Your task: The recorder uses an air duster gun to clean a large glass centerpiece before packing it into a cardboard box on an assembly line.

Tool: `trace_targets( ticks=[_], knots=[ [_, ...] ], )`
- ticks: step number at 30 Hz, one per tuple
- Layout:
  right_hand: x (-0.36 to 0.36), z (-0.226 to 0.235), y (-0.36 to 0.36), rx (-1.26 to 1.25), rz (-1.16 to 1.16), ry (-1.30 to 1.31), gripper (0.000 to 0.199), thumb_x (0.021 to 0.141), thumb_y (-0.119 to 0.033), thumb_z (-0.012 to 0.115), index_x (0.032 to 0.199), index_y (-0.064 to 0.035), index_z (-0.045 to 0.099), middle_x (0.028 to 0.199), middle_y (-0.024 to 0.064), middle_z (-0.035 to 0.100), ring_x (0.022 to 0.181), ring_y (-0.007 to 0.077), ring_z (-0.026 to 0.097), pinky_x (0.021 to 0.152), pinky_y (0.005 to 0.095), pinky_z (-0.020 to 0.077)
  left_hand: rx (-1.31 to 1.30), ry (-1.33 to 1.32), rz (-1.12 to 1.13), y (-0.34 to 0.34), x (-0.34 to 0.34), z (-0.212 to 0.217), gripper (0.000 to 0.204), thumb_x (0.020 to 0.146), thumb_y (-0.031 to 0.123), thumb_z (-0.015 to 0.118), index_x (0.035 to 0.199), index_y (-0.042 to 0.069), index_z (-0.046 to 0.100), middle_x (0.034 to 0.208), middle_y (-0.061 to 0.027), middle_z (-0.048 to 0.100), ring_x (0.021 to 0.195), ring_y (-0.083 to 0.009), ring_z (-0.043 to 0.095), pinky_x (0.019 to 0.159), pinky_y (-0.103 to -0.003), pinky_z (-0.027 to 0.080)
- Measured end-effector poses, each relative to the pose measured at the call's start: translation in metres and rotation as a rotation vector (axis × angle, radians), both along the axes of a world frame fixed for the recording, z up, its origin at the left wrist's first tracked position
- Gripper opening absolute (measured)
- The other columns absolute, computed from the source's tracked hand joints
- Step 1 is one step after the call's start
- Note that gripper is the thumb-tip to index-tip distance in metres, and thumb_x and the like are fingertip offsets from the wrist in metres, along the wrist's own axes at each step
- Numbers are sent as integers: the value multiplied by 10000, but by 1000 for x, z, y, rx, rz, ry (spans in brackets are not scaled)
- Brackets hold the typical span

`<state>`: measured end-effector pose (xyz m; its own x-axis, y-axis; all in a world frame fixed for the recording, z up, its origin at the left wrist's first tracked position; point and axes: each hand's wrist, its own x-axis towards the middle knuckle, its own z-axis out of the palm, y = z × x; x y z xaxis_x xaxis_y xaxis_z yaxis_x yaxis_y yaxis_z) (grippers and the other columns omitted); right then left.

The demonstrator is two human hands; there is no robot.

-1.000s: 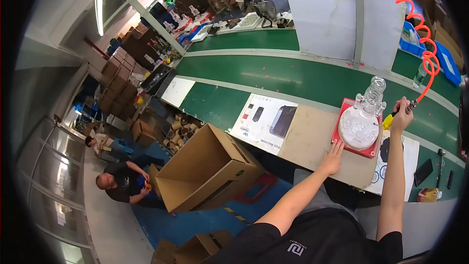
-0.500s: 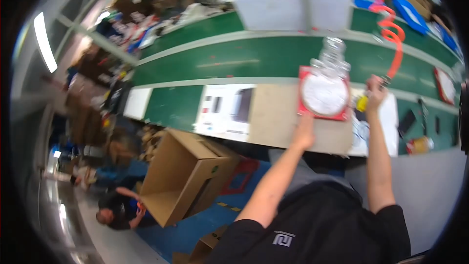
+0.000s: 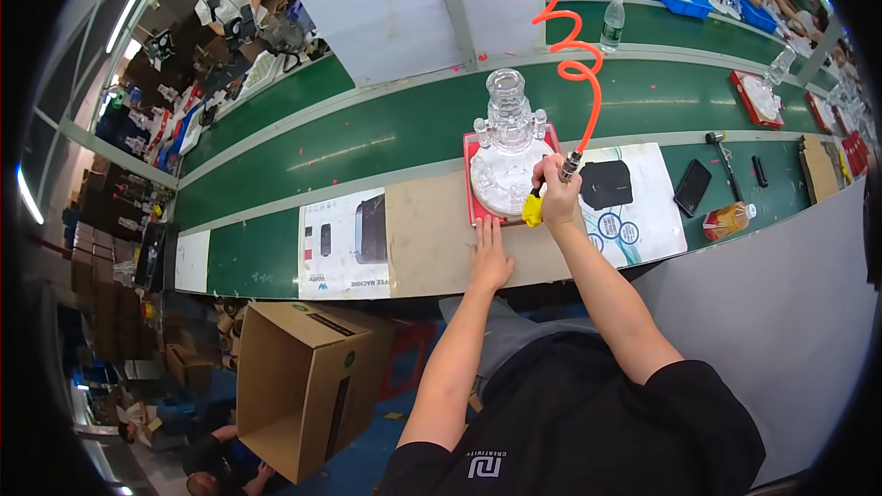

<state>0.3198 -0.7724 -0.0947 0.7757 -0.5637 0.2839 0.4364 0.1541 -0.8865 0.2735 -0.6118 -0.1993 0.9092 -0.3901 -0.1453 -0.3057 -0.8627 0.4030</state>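
Observation:
On the bench, a red square tray (image 3: 554,140) carries a round white base (image 3: 482,197), with a clear bottle-shaped piece (image 3: 508,110) and smaller clear parts standing on it. My left hand (image 3: 491,262) has its fingers stretched out at the tray's near edge, touching it or nearly so. Over the tray's right side, my right hand (image 3: 559,200) grips an air blow gun with a yellow end (image 3: 533,210). An orange coiled hose (image 3: 597,96) runs up from its metal coupling. The gun's nozzle is partly hidden by my fingers.
Brown cardboard (image 3: 427,220) lines the bench front. To the right lie a phone (image 3: 693,187), a hammer-like tool (image 3: 726,165) and a bottle of orange-brown liquid (image 3: 729,221). A water bottle (image 3: 612,22) stands farther back. An open carton (image 3: 317,386) sits lower left; people work beyond.
My right hand has brought the blow gun leftward, from beside the tray to over its right side. The view has turned, and my left hand stays at the tray's near edge.

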Motion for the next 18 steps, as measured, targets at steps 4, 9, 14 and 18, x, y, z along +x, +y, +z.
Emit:
trace_targets(
  ticks=[4,9,14,18],
  knots=[
    [2,3,0,40,-18,0,271,933,-128,502,683,-24,497,628,36,519,537,110,477,504,248,374,1,-42,-12,-1,0,-3,962,752,206,715,1491,15,129,1569,-176,79,1458,-350,46,1104,-529,277],
    [4,-5,2,55,-29,19,269,928,-129,512,681,-25,497,625,37,518,530,108,482,498,250,379,4,-57,-31,0,2,-3,960,757,203,713,1487,-2,124,1565,-199,79,1456,-360,53,1110,-512,276],
    [-2,-5,-15,69,-82,18,288,929,-131,514,658,-35,490,615,29,510,521,102,479,491,246,372,-10,-41,-32,3,1,0,947,769,203,707,1487,-2,125,1563,-200,89,1455,-361,59,1111,-503,278],
    [-8,-7,-53,-35,-166,29,301,934,-126,520,646,-51,471,582,4,485,485,83,442,463,236,337,-2,-23,-36,2,1,6,932,780,206,703,1487,1,131,1562,-200,92,1454,-360,65,1112,-501,278]
  ],
)
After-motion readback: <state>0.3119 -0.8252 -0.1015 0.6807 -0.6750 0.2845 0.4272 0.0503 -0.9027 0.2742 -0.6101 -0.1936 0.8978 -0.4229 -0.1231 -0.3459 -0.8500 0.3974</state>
